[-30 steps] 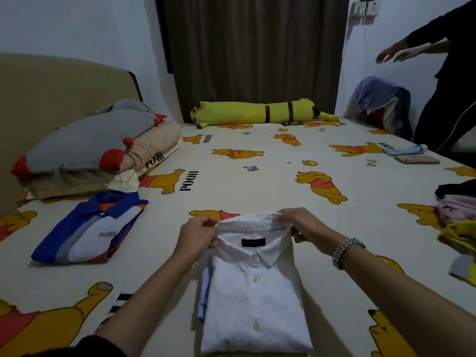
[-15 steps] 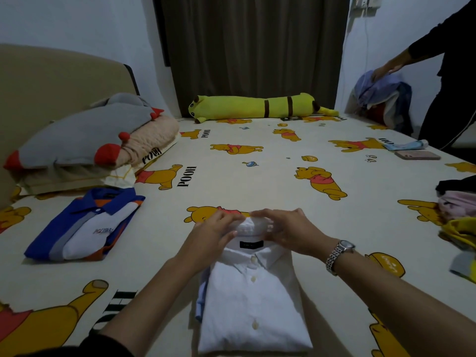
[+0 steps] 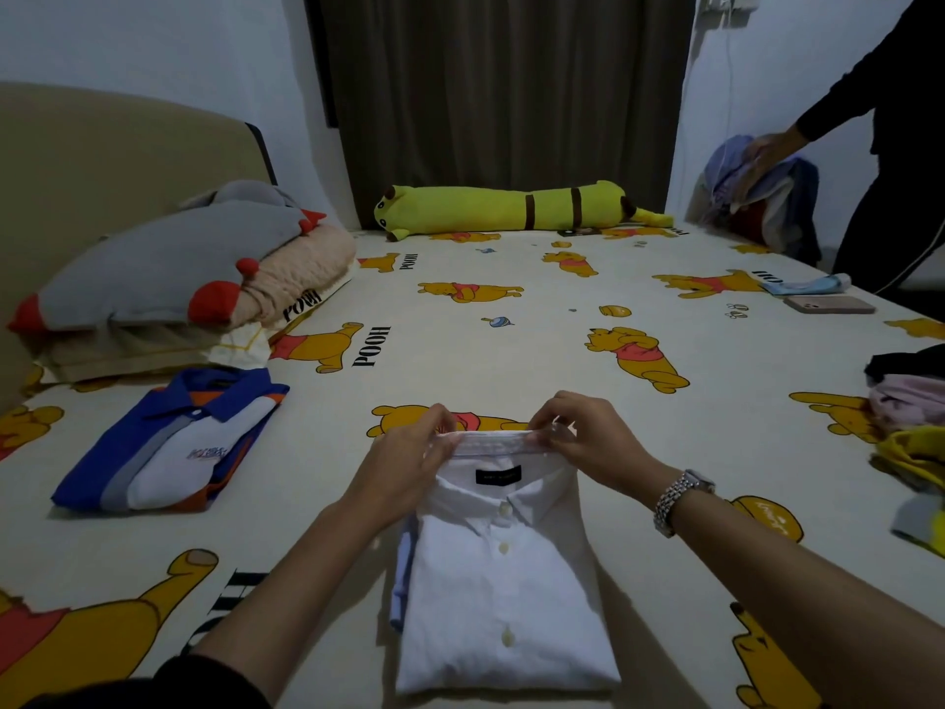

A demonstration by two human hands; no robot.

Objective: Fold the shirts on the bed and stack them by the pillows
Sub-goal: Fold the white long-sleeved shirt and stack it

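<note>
Two hands met at the collar of a white shirt (image 3: 503, 580) that lay folded, buttons up, on the near middle of the bed (image 3: 537, 360). The left hand (image 3: 409, 463) and right hand (image 3: 588, 437) each pinched the collar's back edge between thumb and fingertips, apparently to straighten it so the fold would sit flat. A strip of pale blue cloth (image 3: 401, 580) showed along the shirt's left side; whether it was lining or another garment could not be told. To the left, well apart, a folded blue shirt (image 3: 169, 442) rested just beside the pillows (image 3: 169, 268), likely the start of the stack. Unfolded clothes (image 3: 910, 422) sat heaped at the bed's right edge, presumably waiting their turn. The white shirt looked nearly ready to carry over to the blue one.
</note>
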